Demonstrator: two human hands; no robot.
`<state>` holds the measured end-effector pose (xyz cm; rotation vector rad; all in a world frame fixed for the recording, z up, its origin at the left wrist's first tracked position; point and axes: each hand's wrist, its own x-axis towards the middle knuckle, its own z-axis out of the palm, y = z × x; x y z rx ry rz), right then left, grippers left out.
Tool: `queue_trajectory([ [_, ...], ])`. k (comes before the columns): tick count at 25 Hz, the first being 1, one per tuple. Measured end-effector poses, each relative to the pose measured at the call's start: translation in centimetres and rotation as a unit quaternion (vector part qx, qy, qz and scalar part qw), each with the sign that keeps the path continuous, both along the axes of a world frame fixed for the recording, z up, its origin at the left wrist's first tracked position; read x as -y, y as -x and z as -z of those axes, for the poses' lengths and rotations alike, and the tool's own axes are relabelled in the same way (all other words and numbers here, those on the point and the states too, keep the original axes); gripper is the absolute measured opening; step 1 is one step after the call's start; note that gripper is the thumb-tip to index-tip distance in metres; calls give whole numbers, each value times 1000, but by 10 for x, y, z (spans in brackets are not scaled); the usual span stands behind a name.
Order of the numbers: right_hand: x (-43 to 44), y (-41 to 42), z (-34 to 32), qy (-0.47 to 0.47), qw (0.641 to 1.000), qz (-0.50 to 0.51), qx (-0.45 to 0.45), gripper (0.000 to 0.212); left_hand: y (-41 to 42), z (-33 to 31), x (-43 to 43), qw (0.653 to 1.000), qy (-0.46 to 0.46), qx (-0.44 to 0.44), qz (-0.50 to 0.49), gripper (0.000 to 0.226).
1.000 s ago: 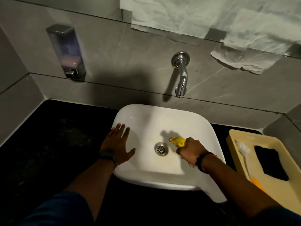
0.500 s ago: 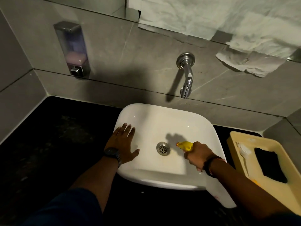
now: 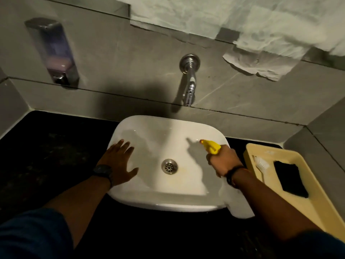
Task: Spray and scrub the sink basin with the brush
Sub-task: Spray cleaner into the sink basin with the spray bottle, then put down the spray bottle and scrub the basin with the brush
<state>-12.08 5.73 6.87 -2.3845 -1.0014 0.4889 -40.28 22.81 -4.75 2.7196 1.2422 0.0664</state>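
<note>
A white square sink basin (image 3: 149, 200) sits on a black counter, with a metal drain (image 3: 169, 166) at its middle. My left hand (image 3: 119, 161) lies flat with fingers spread on the basin's left rim. My right hand (image 3: 223, 161) grips a spray bottle with a yellow nozzle (image 3: 210, 145) over the basin's right side, nozzle pointing left and toward the back. The bottle's whitish body (image 3: 237, 204) hangs below my wrist. A white-bristled brush (image 3: 261, 164) lies in a cream tray (image 3: 306, 202) to the right.
A chrome wall tap (image 3: 189, 81) juts out above the basin's back edge. A soap dispenser (image 3: 53, 53) is mounted on the grey tiled wall at left. A black sponge (image 3: 290, 178) lies in the tray. Crumpled paper (image 3: 257, 60) covers the wall above.
My right hand has carried the spray bottle from near the drain to the basin's right side and further back. My left hand has stayed on the left rim.
</note>
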Motion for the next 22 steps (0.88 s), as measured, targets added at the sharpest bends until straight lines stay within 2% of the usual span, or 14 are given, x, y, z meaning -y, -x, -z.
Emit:
queue_trajectory([
  [3,36,-57,-13,-156,985,62,30,12,-54,-17,14,997,58,52,-13,77],
  [7,111,-137,-9,-338,919,202,2,31,-201,-47,82,972,94,201,79,56],
  [11,184,-220,26,-355,883,306,33,26,-328,-48,174,940,100,257,198,47],
  [15,227,-282,71,-356,859,369,11,31,-393,-11,229,938,81,211,264,55],
  [19,251,-317,112,-370,841,394,36,33,-429,32,244,966,76,113,222,84],
  [22,257,-327,123,-381,846,370,47,36,-438,55,244,969,76,52,230,94],
])
